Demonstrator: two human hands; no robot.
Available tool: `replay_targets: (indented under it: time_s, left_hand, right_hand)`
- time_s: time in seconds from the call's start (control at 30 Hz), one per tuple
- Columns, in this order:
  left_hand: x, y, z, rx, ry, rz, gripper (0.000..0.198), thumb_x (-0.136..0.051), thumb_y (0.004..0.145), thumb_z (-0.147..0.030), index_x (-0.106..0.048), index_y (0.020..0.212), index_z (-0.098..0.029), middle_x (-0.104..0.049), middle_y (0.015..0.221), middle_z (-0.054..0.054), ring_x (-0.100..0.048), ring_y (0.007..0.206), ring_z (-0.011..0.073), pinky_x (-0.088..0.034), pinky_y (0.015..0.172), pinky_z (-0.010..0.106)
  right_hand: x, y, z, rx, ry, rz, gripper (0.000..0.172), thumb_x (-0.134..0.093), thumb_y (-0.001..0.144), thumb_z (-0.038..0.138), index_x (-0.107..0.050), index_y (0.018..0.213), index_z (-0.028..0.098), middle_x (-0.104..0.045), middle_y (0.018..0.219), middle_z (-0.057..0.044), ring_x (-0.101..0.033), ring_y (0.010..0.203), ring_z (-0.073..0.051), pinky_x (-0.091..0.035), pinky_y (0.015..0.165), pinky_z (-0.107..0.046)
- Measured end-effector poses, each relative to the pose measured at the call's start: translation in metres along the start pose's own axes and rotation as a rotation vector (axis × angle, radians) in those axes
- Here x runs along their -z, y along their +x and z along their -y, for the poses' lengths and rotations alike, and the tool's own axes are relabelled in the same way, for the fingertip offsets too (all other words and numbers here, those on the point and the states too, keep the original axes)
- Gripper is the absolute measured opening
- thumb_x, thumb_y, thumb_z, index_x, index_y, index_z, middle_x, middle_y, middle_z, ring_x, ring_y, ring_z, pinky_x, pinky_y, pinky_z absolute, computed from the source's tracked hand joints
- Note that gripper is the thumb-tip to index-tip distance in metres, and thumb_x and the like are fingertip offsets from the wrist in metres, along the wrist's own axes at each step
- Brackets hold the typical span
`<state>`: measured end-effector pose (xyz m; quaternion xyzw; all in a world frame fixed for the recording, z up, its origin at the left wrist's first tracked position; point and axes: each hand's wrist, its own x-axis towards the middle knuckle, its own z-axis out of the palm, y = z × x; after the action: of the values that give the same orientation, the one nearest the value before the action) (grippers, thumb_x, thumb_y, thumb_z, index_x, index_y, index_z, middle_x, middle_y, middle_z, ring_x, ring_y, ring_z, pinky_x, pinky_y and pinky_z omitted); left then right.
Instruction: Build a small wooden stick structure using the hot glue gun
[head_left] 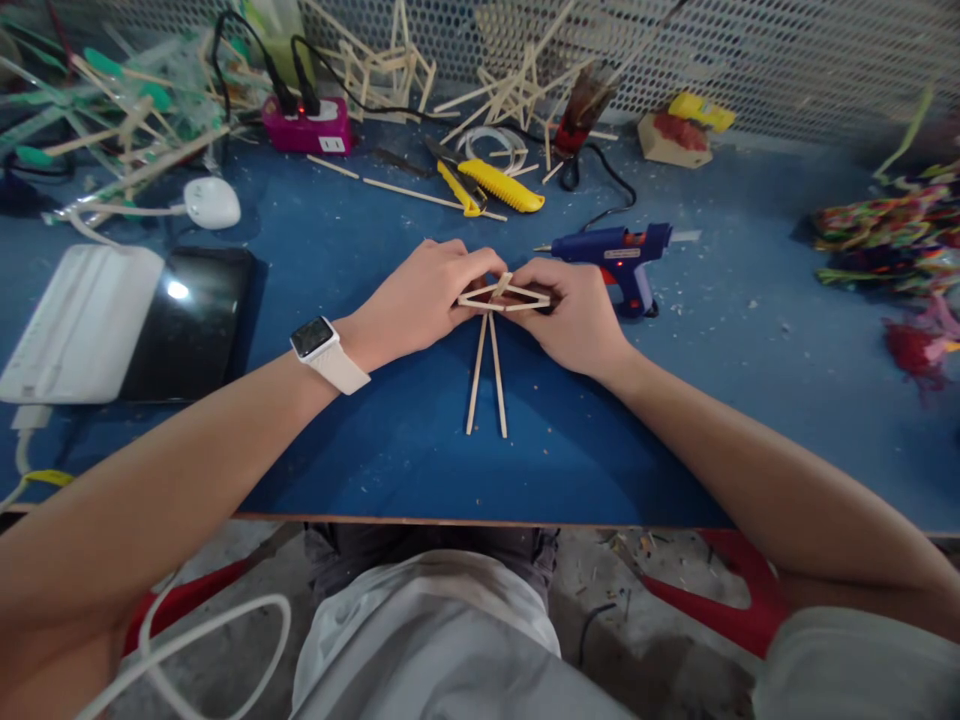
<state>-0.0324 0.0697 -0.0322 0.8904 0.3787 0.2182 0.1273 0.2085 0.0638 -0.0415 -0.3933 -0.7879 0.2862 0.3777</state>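
Note:
Between my hands is a small frame of thin wooden sticks (494, 370), a flat diamond shape on top with two long sticks spreading toward me over the blue table. My left hand (431, 290), with a watch on its wrist, is closed with fingertips pinching the frame's left corner. Closed on the right corner is my right hand (574, 310), its fingers partly hidden behind the frame. Just beyond my right hand lies a blue hot glue gun (611, 250) with a small red light, nozzle pointing left.
Beyond my hands lie a yellow utility knife (502, 185) and yellow-handled pliers (459, 185). A pink power strip (309, 128), stick structures (375, 70) and a cup of dark liquid (583, 110) line the back. On the left are a black phone (191, 330) and a white power bank (79, 320); colourful yarn (892, 235) sits right.

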Motion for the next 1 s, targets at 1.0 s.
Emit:
replay_targets:
  time_s: [1.0]
  left_hand:
    - [0.0,0.001,0.006,-0.019,-0.048,0.007,0.032,-0.07,0.11,-0.03,-0.071,0.141,-0.024,-0.082,0.126,0.01,-0.077,0.125,0.0338,-0.057,0.114,0.05]
  right_hand:
    - [0.0,0.001,0.003,-0.034,-0.012,-0.002,0.043,-0.087,0.094,0.065,-0.076,0.085,0.024,-0.072,0.08,-0.001,-0.057,0.073,-0.018,-0.044,0.071,-0.037]
